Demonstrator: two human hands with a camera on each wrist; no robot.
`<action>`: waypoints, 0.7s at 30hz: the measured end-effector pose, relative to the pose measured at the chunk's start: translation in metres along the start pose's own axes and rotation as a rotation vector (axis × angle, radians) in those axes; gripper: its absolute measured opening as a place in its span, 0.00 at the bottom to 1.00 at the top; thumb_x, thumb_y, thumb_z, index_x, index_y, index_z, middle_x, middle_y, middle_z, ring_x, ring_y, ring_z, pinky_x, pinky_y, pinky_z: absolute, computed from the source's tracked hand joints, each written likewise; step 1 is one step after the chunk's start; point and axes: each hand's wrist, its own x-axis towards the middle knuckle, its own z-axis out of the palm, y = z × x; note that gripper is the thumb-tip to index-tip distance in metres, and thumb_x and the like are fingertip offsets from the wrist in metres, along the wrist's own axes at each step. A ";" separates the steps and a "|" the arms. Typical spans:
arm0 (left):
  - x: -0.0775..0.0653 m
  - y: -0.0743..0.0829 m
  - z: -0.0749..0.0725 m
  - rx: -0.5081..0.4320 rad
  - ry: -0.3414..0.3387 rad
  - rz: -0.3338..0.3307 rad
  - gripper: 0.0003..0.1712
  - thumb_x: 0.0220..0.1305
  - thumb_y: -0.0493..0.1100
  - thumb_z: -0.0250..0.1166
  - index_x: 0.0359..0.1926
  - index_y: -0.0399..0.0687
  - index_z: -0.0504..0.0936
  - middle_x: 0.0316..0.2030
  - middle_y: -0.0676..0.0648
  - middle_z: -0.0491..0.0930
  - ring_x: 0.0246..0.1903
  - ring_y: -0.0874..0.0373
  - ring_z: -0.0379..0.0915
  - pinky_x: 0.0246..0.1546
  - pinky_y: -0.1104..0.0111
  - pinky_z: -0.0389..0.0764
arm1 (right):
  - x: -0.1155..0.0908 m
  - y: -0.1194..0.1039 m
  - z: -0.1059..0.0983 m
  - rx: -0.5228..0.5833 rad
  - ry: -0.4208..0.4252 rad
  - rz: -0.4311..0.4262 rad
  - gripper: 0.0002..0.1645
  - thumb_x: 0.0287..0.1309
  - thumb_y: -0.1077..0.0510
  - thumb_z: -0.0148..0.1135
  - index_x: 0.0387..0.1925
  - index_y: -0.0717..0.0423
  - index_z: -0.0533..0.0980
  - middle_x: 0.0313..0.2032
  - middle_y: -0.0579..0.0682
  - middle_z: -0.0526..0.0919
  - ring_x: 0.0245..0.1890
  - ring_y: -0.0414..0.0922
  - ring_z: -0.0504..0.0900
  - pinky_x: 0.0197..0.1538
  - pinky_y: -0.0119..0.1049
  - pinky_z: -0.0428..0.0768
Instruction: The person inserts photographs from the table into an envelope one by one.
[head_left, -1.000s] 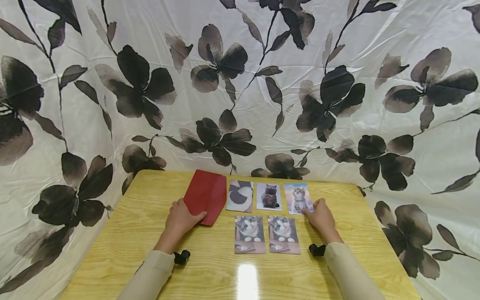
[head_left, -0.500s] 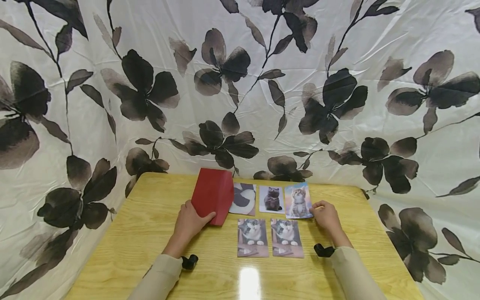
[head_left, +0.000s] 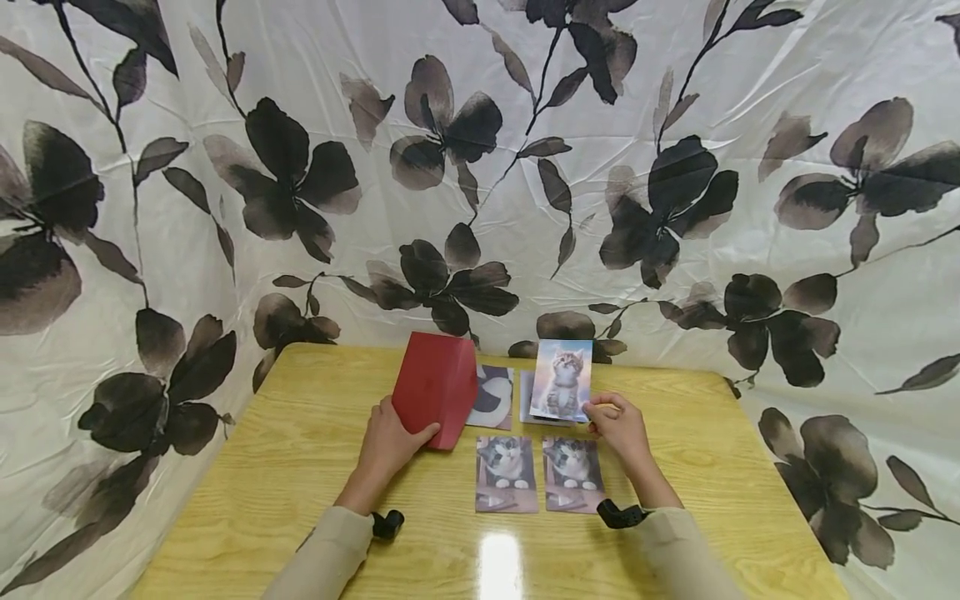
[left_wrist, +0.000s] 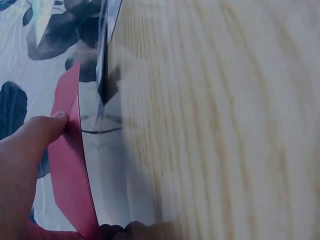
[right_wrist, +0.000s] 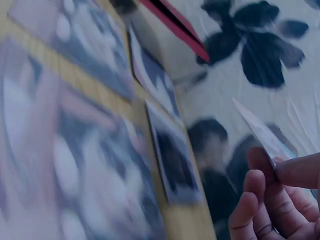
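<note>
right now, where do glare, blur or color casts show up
Head view: white glare on the wood-grain table at bottom center; right wrist view: the nearest gray-and-white cat photo blurred, the right hand clearer; left wrist view: dull bluish cast, the red envelope pinkish.

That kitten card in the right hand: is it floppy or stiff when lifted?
The kitten card is probably fairly stiff: the right hand pinches it near one corner, yet it shows no obvious sag. It's likely light, looking thin edge-on in the right wrist view.
</note>
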 end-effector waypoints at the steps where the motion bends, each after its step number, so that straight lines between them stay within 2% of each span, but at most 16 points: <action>1: 0.000 0.001 0.001 -0.004 -0.003 -0.001 0.62 0.58 0.62 0.81 0.73 0.24 0.59 0.59 0.28 0.71 0.55 0.35 0.74 0.57 0.43 0.81 | 0.000 -0.001 0.006 0.009 -0.002 0.000 0.16 0.71 0.60 0.71 0.51 0.69 0.79 0.26 0.51 0.89 0.24 0.43 0.86 0.32 0.34 0.85; 7: 0.001 0.003 0.006 -0.004 0.002 -0.018 0.61 0.57 0.61 0.81 0.73 0.25 0.59 0.60 0.28 0.71 0.57 0.35 0.72 0.57 0.44 0.81 | -0.001 -0.002 0.043 0.055 -0.015 -0.020 0.13 0.70 0.62 0.72 0.48 0.68 0.80 0.25 0.53 0.89 0.23 0.44 0.85 0.32 0.35 0.85; 10: -0.002 0.003 0.011 -0.007 0.027 -0.014 0.60 0.58 0.60 0.81 0.71 0.24 0.59 0.58 0.27 0.71 0.56 0.34 0.72 0.56 0.43 0.81 | -0.004 0.003 0.055 0.066 -0.032 -0.038 0.11 0.70 0.62 0.72 0.46 0.66 0.81 0.26 0.53 0.89 0.23 0.46 0.85 0.33 0.38 0.86; 14: -0.004 0.005 0.010 -0.013 0.037 -0.018 0.59 0.57 0.59 0.81 0.71 0.25 0.60 0.58 0.27 0.71 0.55 0.34 0.72 0.55 0.43 0.81 | -0.004 0.003 0.073 0.054 -0.063 -0.027 0.09 0.71 0.61 0.71 0.46 0.62 0.82 0.27 0.54 0.89 0.26 0.52 0.87 0.33 0.40 0.85; 21: -0.007 0.010 0.012 -0.018 0.046 -0.005 0.58 0.58 0.59 0.82 0.69 0.23 0.61 0.56 0.26 0.71 0.53 0.33 0.74 0.55 0.42 0.81 | -0.003 -0.002 0.097 0.082 -0.110 -0.022 0.10 0.71 0.61 0.71 0.46 0.63 0.81 0.30 0.61 0.89 0.27 0.57 0.86 0.30 0.41 0.83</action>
